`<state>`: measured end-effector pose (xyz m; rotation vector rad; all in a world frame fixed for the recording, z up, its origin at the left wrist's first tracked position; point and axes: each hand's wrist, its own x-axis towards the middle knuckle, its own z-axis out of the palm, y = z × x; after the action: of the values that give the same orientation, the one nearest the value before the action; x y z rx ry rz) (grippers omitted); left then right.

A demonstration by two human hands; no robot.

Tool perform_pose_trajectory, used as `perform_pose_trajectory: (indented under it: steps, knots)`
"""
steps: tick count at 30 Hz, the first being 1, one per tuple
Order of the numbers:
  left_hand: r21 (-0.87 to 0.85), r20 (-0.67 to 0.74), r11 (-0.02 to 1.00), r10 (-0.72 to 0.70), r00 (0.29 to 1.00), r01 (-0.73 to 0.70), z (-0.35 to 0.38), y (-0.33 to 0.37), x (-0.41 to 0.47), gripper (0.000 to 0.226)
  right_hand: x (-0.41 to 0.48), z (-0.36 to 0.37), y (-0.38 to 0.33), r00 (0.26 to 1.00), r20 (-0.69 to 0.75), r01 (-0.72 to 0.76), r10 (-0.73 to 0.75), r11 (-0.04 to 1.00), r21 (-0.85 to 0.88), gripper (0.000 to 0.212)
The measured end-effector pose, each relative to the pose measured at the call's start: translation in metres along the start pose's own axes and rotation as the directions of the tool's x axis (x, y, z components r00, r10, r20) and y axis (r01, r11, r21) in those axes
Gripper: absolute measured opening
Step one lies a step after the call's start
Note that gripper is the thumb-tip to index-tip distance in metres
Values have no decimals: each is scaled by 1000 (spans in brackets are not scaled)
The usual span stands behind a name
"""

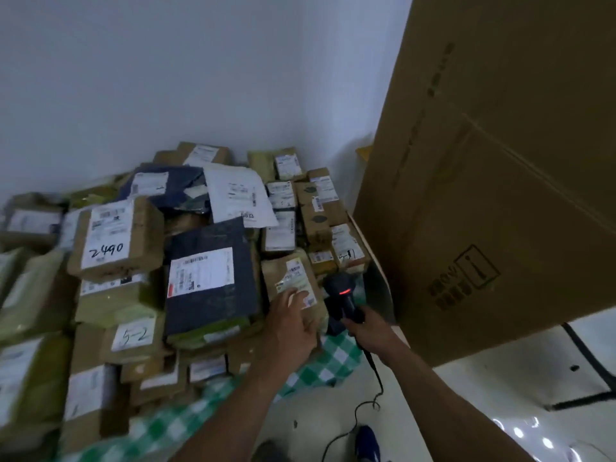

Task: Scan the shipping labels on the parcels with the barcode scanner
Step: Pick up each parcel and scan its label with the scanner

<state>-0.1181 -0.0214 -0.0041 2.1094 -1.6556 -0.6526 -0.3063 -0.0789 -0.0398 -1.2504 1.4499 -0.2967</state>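
Brown parcel [271,275] at the pile's [116,235] right edge, steadied by the flat left hand [291,328], awaits scanning; the right hand [370,331], gripping the lit scanner [343,291], likely must aim at its label [295,278].

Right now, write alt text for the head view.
A person's right hand grips a black handheld barcode scanner beside a small brown cardboard parcel that the left hand presses, amid piled labelled parcels on green-checked cloth.
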Motion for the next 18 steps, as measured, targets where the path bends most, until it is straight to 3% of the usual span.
perform_pose_trajectory:
  steps: [6,11,18]
  knots:
    - [69,28,982,-179,983,177,13,-1,-5,59,45,0,5,989,142,-20,36,993,-113,34]
    - [73,17,976,-206,978,204,15,1,-2,59,67,0,3,984,162,-56,79,988,-143,21]
    - [83,25,974,-211,977,209,14,-1,4,62,78,3,3,972,180,-111,154,967,-228,33]
